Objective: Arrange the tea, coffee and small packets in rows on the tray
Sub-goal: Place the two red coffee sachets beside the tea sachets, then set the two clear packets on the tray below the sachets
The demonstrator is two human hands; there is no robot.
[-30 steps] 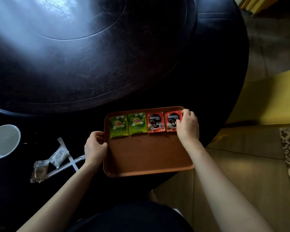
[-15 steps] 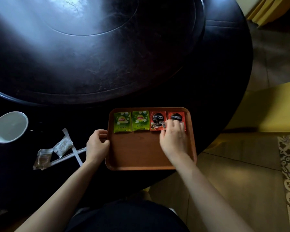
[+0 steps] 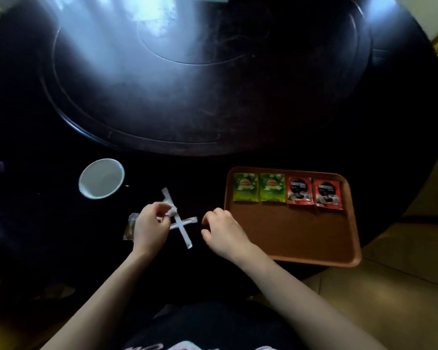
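A white cup (image 3: 101, 178) stands upright on the dark round table (image 3: 213, 97), at the left, apart from everything else.

Right of the cup and nearer the person, a small heap of packets lies on the table surface. A clear packet with brownish contents (image 3: 130, 227) lies at the heap's left edge, partly covered by the left hand (image 3: 151, 227). Two long white stick packets (image 3: 181, 222) lie crossed over one another, forming an X.

The left hand is over this heap, thumb and fingertips pinched together on a small white packet (image 3: 172, 210). The packet is blurred; whether it is lifted clear of the sticks or resting on them cannot be determined.

The right hand (image 3: 223, 233) is just beside the crossed sticks, on their right, fingers curled downward toward the table. It grips nothing visible, and contact with the sticks is not evident.

The brown tray (image 3: 296, 233) sits at the right, near the table edge, its near right corner overhanging. Along its far edge, one row of four sachets lies flat: two green tea sachets (image 3: 259, 187) side by side on the left, touching or nearly so, then two red coffee sachets (image 3: 314, 193) on the right. The rightmost coffee sachet is slightly tilted and slightly overlaps its neighbour. The remainder of the tray floor is bare.
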